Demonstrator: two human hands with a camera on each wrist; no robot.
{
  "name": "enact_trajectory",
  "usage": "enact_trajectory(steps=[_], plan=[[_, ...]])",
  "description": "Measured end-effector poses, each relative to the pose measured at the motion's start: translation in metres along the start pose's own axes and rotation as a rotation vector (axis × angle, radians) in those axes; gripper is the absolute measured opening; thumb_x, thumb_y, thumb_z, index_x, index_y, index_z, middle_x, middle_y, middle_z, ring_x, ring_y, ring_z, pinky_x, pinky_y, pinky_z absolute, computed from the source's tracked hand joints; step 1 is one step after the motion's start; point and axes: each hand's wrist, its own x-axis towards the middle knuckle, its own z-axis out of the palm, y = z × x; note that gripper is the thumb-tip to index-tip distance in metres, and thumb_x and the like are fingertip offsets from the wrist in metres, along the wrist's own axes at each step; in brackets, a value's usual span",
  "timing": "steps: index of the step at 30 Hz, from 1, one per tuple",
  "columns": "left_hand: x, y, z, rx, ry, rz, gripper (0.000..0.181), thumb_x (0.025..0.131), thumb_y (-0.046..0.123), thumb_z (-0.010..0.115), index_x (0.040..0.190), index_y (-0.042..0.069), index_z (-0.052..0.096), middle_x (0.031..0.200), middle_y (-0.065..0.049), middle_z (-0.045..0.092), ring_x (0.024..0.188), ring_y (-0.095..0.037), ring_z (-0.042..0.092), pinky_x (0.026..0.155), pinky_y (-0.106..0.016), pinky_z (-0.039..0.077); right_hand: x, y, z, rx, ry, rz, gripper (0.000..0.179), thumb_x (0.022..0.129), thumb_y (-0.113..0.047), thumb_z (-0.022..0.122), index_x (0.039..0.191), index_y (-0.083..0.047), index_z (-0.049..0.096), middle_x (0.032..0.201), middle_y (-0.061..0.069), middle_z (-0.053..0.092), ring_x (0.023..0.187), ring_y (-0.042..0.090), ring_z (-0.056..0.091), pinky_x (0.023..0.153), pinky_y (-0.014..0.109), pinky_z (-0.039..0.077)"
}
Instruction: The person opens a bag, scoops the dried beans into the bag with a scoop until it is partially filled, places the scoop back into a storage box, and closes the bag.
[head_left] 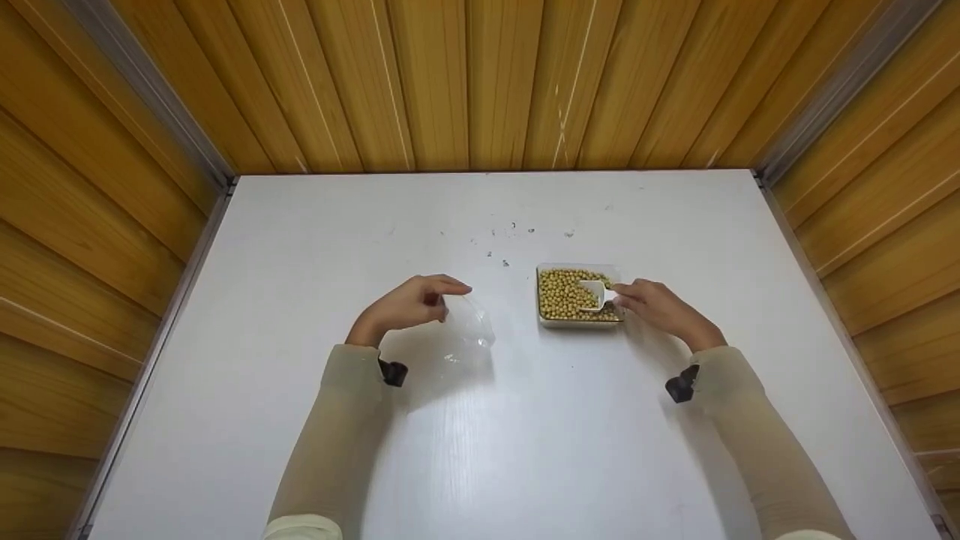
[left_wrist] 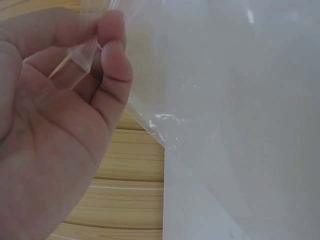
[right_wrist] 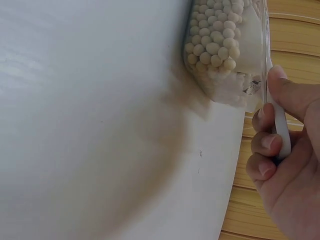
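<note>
My left hand (head_left: 412, 304) pinches the edge of a clear plastic bag (head_left: 471, 324), which hangs over the table left of the container; the left wrist view shows the film (left_wrist: 210, 100) spreading from the fingertips. In my right hand (head_left: 656, 304) is the handle of a small white scoop (head_left: 596, 295). The scoop's head lies among round, yellowish beans (head_left: 562, 292) that look like soybeans, inside a clear rectangular container (head_left: 581, 324). From the right wrist view, the curled fingers and thumb grip the white handle (right_wrist: 281, 132) beside the container's wall.
The container stands on a white table (head_left: 300, 247) with small dark marks (head_left: 505, 262) behind it. Wood-patterned panels (head_left: 435, 82) rise along the back and both sides. A black wrist camera (head_left: 681, 384) sits at the right sleeve, another (head_left: 392, 373) at the left.
</note>
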Motion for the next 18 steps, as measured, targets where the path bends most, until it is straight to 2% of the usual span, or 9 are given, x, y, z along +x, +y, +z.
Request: enact_trajectory(steps=[7, 15, 18], plan=[[0.0016, -0.0015, -0.0015, 0.004, -0.004, 0.009, 0.047, 0.086, -0.005, 0.052, 0.131, 0.008, 0.061, 0.134, -0.016, 0.057, 0.068, -0.013, 0.043, 0.066, -0.022, 0.039, 0.0019, -0.0006, 0.0004, -0.051, 0.021, -0.038, 0.038, 0.1, -0.021, 0.049, 0.129, 0.003, 0.057, 0.094, 0.012, 0.057, 0.082, 0.019, 0.045, 0.072, 0.034, 0.039], [-0.0001, -0.0004, -0.0017, 0.016, 0.006, -0.002, 0.048, 0.085, -0.005, 0.054, 0.131, 0.008, 0.061, 0.133, -0.013, 0.058, 0.07, -0.013, 0.044, 0.067, -0.021, 0.04, 0.0022, -0.0059, 0.0012, -0.021, 0.035, 0.027, 0.045, 0.097, -0.022, 0.056, 0.136, -0.001, 0.052, 0.107, 0.014, 0.059, 0.094, 0.024, 0.053, 0.085, 0.044, 0.045], [-0.0005, 0.0008, -0.0014, 0.006, 0.007, -0.012, 0.049, 0.084, -0.005, 0.055, 0.131, 0.007, 0.06, 0.134, -0.011, 0.058, 0.07, -0.012, 0.043, 0.067, -0.021, 0.04, 0.003, -0.0074, 0.0029, 0.0, 0.038, 0.04, 0.048, 0.096, -0.025, 0.057, 0.138, -0.002, 0.051, 0.108, 0.013, 0.057, 0.096, 0.024, 0.052, 0.086, 0.042, 0.045]])
